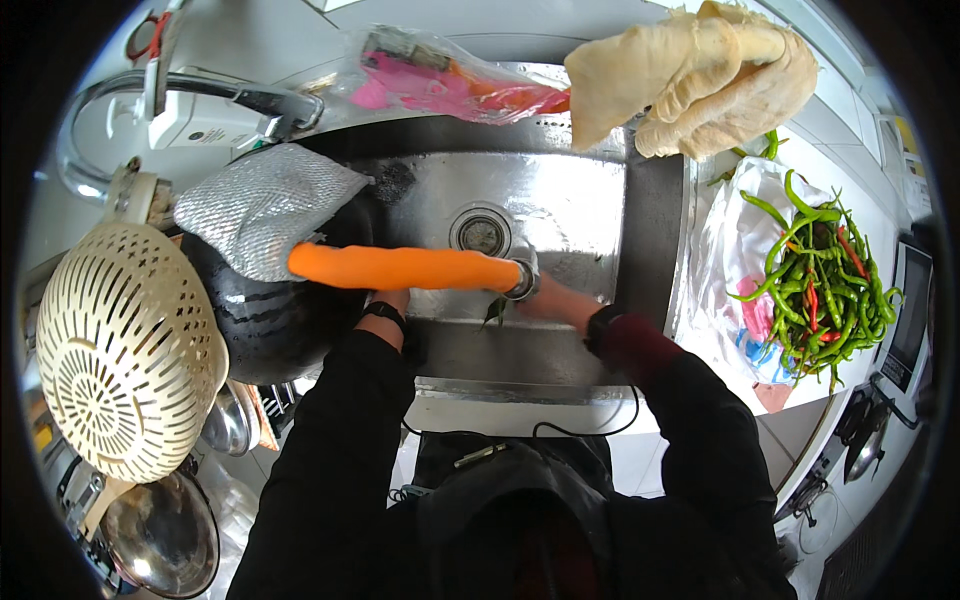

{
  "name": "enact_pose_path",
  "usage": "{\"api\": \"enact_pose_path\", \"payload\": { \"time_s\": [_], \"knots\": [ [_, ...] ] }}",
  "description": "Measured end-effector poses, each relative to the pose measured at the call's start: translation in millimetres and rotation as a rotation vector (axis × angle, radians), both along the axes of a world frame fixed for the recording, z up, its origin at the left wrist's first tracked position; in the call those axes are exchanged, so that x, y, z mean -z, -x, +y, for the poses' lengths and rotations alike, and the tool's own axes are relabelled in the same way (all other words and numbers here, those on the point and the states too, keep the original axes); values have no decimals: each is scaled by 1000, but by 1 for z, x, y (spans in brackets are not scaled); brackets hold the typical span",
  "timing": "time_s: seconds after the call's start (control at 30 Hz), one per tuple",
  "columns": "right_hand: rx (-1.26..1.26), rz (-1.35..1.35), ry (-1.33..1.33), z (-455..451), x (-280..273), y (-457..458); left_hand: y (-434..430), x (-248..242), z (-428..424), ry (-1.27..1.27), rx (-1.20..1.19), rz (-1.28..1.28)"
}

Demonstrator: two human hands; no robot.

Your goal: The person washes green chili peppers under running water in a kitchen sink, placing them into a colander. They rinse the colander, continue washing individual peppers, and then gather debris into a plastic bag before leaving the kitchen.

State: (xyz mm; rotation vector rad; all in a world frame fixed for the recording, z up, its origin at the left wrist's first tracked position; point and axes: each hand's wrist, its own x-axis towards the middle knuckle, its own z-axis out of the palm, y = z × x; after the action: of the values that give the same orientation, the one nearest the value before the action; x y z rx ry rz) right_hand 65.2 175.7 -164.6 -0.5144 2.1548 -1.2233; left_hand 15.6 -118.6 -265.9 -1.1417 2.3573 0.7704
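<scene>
An orange tube (pixel 405 268) with a metal end (pixel 527 279) spans the picture above the stainless steel sink (pixel 420 187). My left hand (pixel 393 300) is under the tube by the sink's left side, and its fingers are hidden. My right hand (pixel 559 301) is blurred close to the metal end; its fingertips are covered too. What either hand holds, I cannot tell. A dark green leafy piece (pixel 494 309) shows just below the metal end. Further back in the basin is the round drain (pixel 481 234).
Left of my hands is a wet black rounded vessel (pixel 262 322), with silver mesh cloth (pixel 262 202) over it. A cream colander (pixel 112 360) stands beyond. Green and red chili peppers (pixel 825 292) lie on a plastic bag (pixel 724 247) at right. Beige cloth (pixel 690 82) hangs behind.
</scene>
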Motion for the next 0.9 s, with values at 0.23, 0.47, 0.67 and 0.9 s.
{"api": "enact_pose_path", "payload": {
  "time_s": [0.23, 0.47, 0.67, 0.9],
  "knots": [
    [7, 482, 33, -25, 9, -22, -8, 7, 4, 3, -130, 159],
    [-149, 0, -482, 32, 11, 11, -2, 17, -7, -176, -86, 97],
    [-291, 1, -833, 85, 20, 0, 11, 3, 14, -861, -451, 159],
    [-288, 42, -867, 65, 47, -60, 20, -38, 32, -1304, -562, 159]
  ]
}}
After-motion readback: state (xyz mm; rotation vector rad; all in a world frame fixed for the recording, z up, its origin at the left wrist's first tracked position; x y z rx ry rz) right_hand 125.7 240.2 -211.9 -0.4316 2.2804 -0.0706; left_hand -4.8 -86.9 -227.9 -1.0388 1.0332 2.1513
